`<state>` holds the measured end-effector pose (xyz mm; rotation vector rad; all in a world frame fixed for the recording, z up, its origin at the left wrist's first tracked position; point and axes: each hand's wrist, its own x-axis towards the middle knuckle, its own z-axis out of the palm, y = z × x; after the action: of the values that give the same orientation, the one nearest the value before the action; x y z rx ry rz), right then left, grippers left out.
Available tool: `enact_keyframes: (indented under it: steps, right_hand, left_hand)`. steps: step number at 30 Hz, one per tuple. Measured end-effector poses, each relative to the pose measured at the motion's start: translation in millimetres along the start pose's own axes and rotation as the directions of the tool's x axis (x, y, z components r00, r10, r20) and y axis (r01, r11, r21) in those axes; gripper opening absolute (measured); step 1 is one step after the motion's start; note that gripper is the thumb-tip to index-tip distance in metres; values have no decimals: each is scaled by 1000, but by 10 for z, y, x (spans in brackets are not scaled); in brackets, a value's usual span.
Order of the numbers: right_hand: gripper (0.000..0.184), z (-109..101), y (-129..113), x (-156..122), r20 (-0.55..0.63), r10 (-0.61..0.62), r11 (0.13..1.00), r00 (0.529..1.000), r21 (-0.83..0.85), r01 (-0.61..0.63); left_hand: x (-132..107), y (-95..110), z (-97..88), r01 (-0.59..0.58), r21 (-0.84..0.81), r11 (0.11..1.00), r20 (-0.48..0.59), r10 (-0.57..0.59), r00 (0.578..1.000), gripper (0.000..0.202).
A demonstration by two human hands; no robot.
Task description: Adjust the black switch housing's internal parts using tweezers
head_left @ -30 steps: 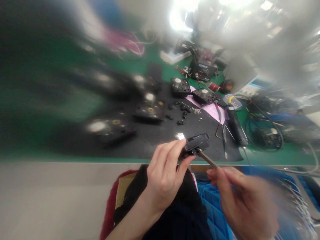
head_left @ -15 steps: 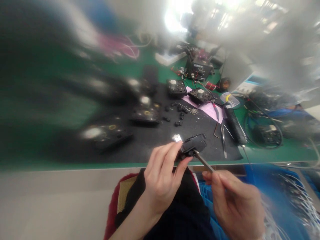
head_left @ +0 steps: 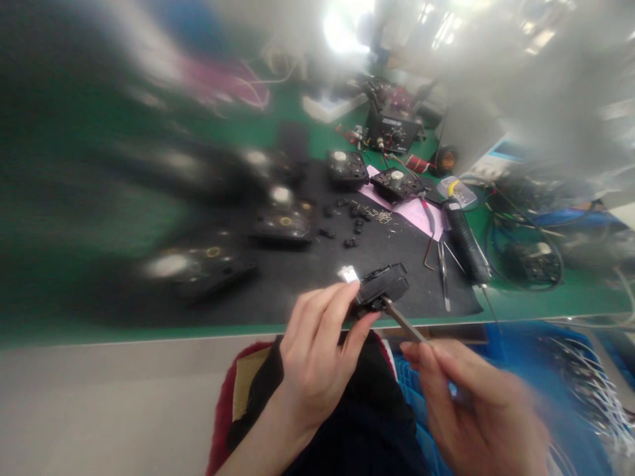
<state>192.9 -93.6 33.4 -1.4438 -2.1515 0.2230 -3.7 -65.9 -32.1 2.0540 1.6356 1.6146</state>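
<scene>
Near the bench's front edge, my left hand [head_left: 320, 344] is closed around a black plastic housing [head_left: 384, 285], which is held tilted. A white block-like part [head_left: 348, 273] sticks out beside my left fingertips. In my right hand [head_left: 476, 396] is a thin flat metal tool [head_left: 404, 322], pinched between thumb and fingers. Its tip meets the underside of the housing near my left thumb. Whether that tool is tweezers or a blade cannot be made out, and the contact spot is partly hidden.
On the black mat [head_left: 397, 258] lie small black parts [head_left: 357, 225], tweezers [head_left: 444, 281] and a hex key [head_left: 429, 256]. A soldering iron [head_left: 466, 244] rests to the right. Similar black units [head_left: 282, 221] stand at left. Behind is a black control box [head_left: 394, 131]; a blue crate [head_left: 536, 370] sits below right.
The view has shifted slightly. My right hand has moved a little rightward and rolled, still holding the metal tool against the housing. My left hand keeps its hold.
</scene>
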Motion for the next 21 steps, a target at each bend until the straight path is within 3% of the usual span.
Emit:
enact_keyframes:
  steps: [14, 21]
  right_hand:
    - [6, 24, 47, -8, 35, -30, 998, 999, 56, 28]
    - [25, 241, -48, 70, -205, -93, 987, 974, 111, 117]
  left_hand:
    - [40, 13, -34, -33, -24, 999, 22, 34, 999, 50]
    - [21, 5, -41, -42, 41, 998, 45, 40, 998, 53]
